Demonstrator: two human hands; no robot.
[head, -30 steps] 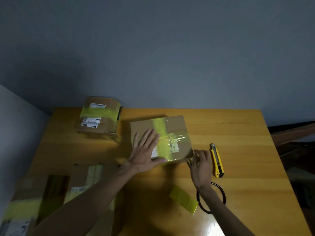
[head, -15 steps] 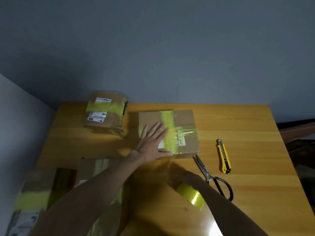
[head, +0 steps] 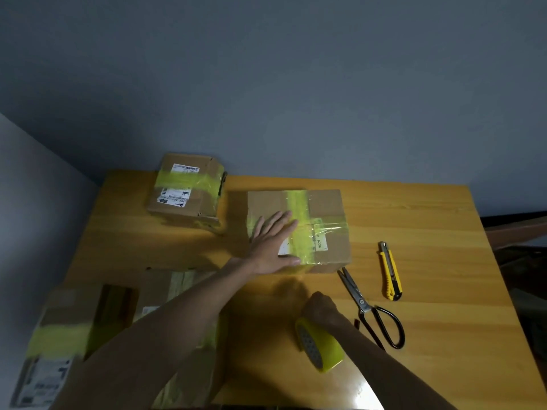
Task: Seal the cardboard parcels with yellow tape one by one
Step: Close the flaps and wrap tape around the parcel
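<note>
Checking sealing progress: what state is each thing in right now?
middle parcel, shut, yellow tape across top
far parcel, taped shut
near-left parcel, yellow-taped, blurred
left hand, flat on middle parcel
right hand, curled, fingers hidden
tape roll, by right wrist
scissors, closed, lying flat
utility knife, lying flat, blade unclear

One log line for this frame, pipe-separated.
left hand: flat on taped brown cardboard parcel | right hand: grips yellow tape roll | black-handled steel scissors, yellow utility knife: untouched on wooden table

Left hand (head: 270,244) presses parcel (head: 328,208), right (head: 321,309) grips tape (head: 324,347)
</note>
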